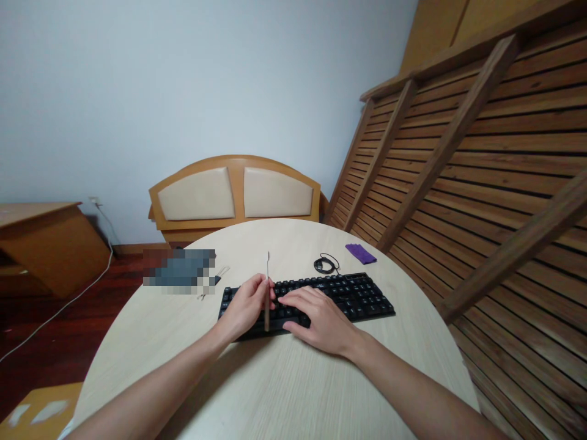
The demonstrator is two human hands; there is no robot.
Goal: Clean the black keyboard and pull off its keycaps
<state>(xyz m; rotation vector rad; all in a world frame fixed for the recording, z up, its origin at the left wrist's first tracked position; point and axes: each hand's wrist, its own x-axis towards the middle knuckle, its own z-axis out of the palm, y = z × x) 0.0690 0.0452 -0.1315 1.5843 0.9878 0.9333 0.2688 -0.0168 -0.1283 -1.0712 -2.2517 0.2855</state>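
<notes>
Right now, the left hand (pixel 247 302) has its thumb and fingers pinched together on the brown handle of a slim tool (pixel 266 315), over the left part of the keyboard (pixel 362 296), its thin tip pointing away. Over the keyboard's middle, the right hand (pixel 323 321) is empty, thumb spread from its loosely curved fingers; whether these press the keys, I cannot tell. Beyond the keyboard, a coiled cable (pixel 320 265) and a purple cloth (pixel 361 253) lie on the table (pixel 293 391).
</notes>
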